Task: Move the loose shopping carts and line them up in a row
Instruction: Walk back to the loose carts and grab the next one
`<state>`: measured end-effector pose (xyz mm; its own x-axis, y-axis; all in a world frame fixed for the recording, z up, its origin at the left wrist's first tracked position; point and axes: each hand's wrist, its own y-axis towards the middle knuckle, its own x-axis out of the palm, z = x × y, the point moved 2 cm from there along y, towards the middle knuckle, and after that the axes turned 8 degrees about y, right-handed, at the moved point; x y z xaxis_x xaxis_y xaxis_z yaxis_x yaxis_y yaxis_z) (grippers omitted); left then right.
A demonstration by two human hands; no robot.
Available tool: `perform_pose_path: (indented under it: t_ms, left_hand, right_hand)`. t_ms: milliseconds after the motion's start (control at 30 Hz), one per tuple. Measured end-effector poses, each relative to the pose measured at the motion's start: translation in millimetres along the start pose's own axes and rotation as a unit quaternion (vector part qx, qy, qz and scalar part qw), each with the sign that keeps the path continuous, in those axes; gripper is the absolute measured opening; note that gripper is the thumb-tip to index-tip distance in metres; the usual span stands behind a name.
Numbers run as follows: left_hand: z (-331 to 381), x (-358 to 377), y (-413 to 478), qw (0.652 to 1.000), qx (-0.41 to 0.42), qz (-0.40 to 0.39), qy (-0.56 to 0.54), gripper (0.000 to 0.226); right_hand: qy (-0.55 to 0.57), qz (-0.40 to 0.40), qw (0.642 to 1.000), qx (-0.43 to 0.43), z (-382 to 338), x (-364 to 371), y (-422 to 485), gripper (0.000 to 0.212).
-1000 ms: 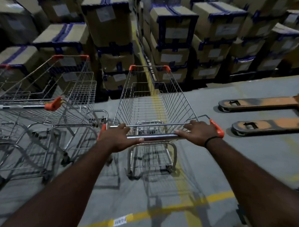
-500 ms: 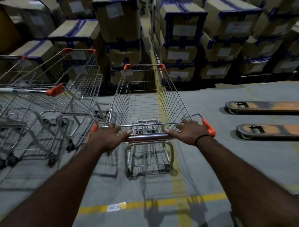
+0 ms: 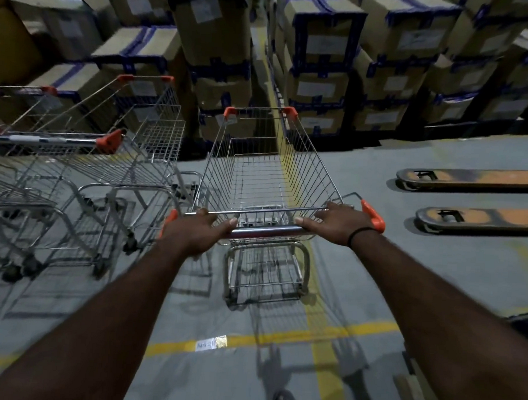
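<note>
A wire shopping cart [image 3: 267, 169] with orange corner caps stands straight ahead of me, its basket empty. My left hand [image 3: 195, 230] grips the left end of its metal handle bar [image 3: 266, 230]. My right hand [image 3: 337, 224] grips the right end, beside the orange end cap. To the left, two more carts [image 3: 86, 161] stand side by side, pointing the same way toward the boxes. The held cart's left side lies close to the nearer one, with a narrow gap between them.
Stacked cardboard boxes [image 3: 323, 51] with blue tape wall off the far side. The two orange forks of a pallet jack [image 3: 479, 220] lie on the floor at right. Yellow lines [image 3: 281, 339] cross the grey floor near me.
The held cart has rolled forward and a little left, closer to the parked carts and the boxes. Both hands stay on the handle.
</note>
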<state>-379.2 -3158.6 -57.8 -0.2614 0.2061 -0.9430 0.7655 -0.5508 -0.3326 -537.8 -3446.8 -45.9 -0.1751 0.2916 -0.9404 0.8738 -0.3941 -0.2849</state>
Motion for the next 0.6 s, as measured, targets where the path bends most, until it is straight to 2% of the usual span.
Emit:
perform_pose_path:
  t_ms: [233, 400, 600]
  left_hand:
    - [-4, 10, -23, 1.000, 0.009, 0.017, 0.025, 0.120]
    - [-2, 12, -45, 0.999, 0.013, 0.018, 0.027, 0.117]
    - [1, 18, -67, 0.999, 0.016, 0.023, 0.034, 0.106]
  right_hand:
    - [-0.009, 0.007, 1.000, -0.001, -9, 9, -29, 0.117]
    - [0.002, -0.001, 1.000, 0.000, -12, 12, -50, 0.129]
    - [0.002, -0.009, 1.000, 0.009, -13, 19, -69, 0.129]
